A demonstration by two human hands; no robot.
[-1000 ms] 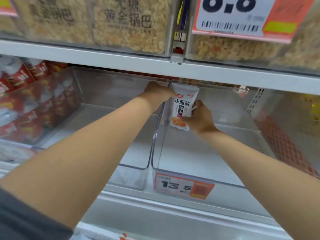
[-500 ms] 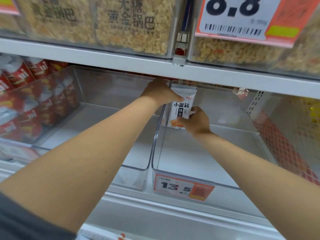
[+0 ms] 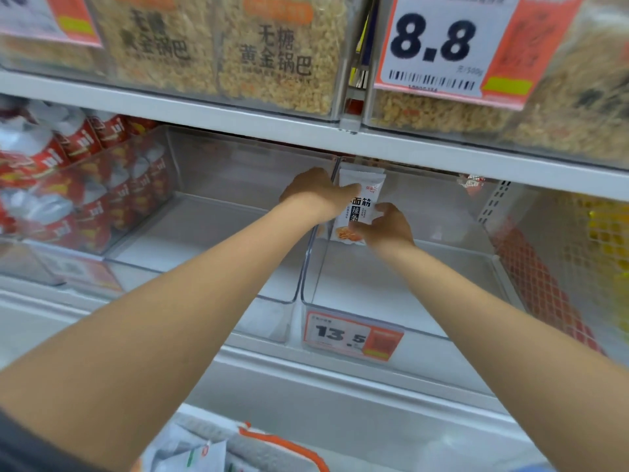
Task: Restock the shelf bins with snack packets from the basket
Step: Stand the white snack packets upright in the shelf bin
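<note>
Pushed the packet [image 3: 369, 180] a little deeper over the last second. Slid the left thumb across the first printed character, and brought the basket [image 3: 282, 444] into view at the bottom edge.

Holds the packet upright near the back left corner of the bin [image 3: 391, 287] with the 13.5 price tag [image 3: 354, 338], just beside that bin's left wall. Cannot tell whether the bottom edge touches the bin floor. Pinches the upper left with the left hand [image 3: 316, 192], thumb on the front, fingers hidden behind. Clasps the lower right corner with the right hand [image 3: 388, 228], fingers curled round the edge.

Looks light and soft: a thin printed pouch, probably slick and crinkly, likely to flop or tip if left standing alone. Best taken by the flat sealed edges at top and bottom, not squeezed in the middle, for fear of crushing the contents. Worth leaning against the back or side wall before letting go.

Smooth clear plastic for a floor, so expect some sliding. Little headroom under the white shelf [image 3: 442, 155] above. Shares its left wall with a neighbouring bin [image 3: 204, 233]; beyond that, stacked red packets [image 3: 51, 185]. Higher up, tubs of golden crisps [image 3: 272, 63] and an 8.8 price tag [image 3: 432, 46]. More white packets [image 3: 200, 454] waiting in the basket, so plenty of restocking left, by the look of it.
</note>
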